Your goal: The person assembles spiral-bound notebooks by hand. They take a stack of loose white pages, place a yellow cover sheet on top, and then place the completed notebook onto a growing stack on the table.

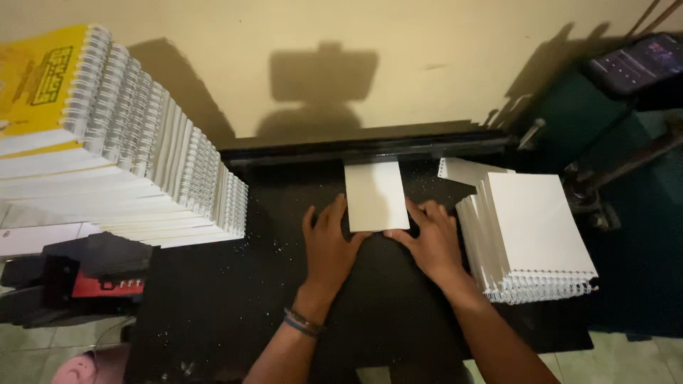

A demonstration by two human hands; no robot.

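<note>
Both my hands lie flat, fingers spread, on the black table (213, 299), left hand (329, 245) and right hand (432, 242) touching the lower corners of a smooth white paper block (376, 194); spiral-bound pads (530, 235) are stacked just right.

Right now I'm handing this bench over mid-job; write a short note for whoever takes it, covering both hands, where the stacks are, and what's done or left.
Left hand: flat on the black work surface, fingertips at the left edge of the small white sheet block. Grips nothing.
Right hand: flat beside it, fingertips at the block's lower right corner.
The block's far end sits at the machine bar along the wall.
Done, by the look of it: the tall spiral-bound stack with yellow cover, on the left.
Right side: a white spiral-bound stack, apart from the hands.
Left: the block in hand shows no spiral.
</note>
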